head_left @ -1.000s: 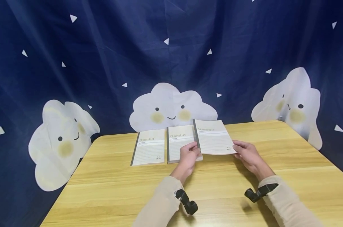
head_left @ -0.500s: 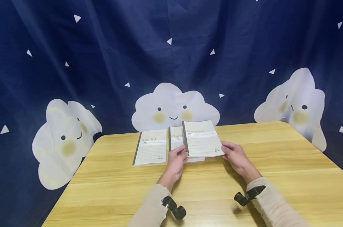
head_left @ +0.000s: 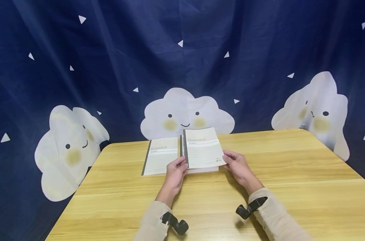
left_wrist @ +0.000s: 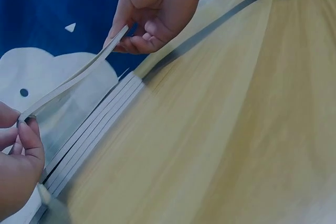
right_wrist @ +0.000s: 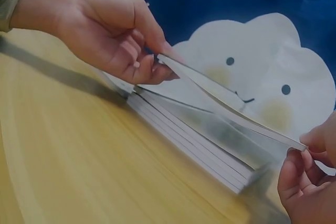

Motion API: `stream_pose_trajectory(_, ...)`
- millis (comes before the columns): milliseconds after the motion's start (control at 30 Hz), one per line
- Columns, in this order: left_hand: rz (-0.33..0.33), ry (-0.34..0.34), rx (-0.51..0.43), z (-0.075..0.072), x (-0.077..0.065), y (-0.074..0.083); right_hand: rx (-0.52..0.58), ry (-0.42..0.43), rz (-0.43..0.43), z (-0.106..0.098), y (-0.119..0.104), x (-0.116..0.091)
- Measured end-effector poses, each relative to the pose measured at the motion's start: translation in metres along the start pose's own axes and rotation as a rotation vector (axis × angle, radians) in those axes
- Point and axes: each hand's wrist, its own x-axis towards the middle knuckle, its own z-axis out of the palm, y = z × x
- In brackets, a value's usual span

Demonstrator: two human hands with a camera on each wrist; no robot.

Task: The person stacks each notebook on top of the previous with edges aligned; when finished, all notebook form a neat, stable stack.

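Note:
A pale notebook (head_left: pixel 204 149) marked "Gambit", with a dark spine strip, is held up slightly tilted. My left hand (head_left: pixel 174 172) pinches its lower left corner by the spine, and my right hand (head_left: pixel 238 167) pinches its lower right corner. Just beneath, a stack of notebooks (right_wrist: pixel 189 140) lies on the table, mostly covered by the held one in the head view. From the left wrist view, a gap separates the slightly bowed held notebook (left_wrist: pixel 68 85) from the stack (left_wrist: pixel 100 129). Left of the stack lies another Gambit notebook (head_left: pixel 162 157), flat.
The wooden table (head_left: pixel 125 207) extends to both sides and in front of the notebooks. A dark blue curtain (head_left: pixel 125 50) with white clouds and small triangles hangs behind the table's far edge. Black wrist cameras (head_left: pixel 174 223) sit on both sleeves.
Both hands have carried the held notebook leftward, from the right of the stack to over it. It covers most of the stack's top now. The notebook on the left stays put.

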Motion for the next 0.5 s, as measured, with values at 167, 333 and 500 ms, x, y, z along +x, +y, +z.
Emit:
stream_pose_trajectory(167,0.004,0.031,0.024,-0.009,0.001,0.002,-0.012,0.022,0.004,0.013,0.002,0.004)
stream_pose_trajectory(333,-0.002,0.052,0.050,-0.014,0.002,0.002,-0.056,0.057,-0.005,0.021,0.004,0.005)
stream_pose_trajectory(500,0.009,0.069,0.078,-0.018,0.004,-0.003,-0.115,0.096,-0.022,0.025,0.008,0.005)
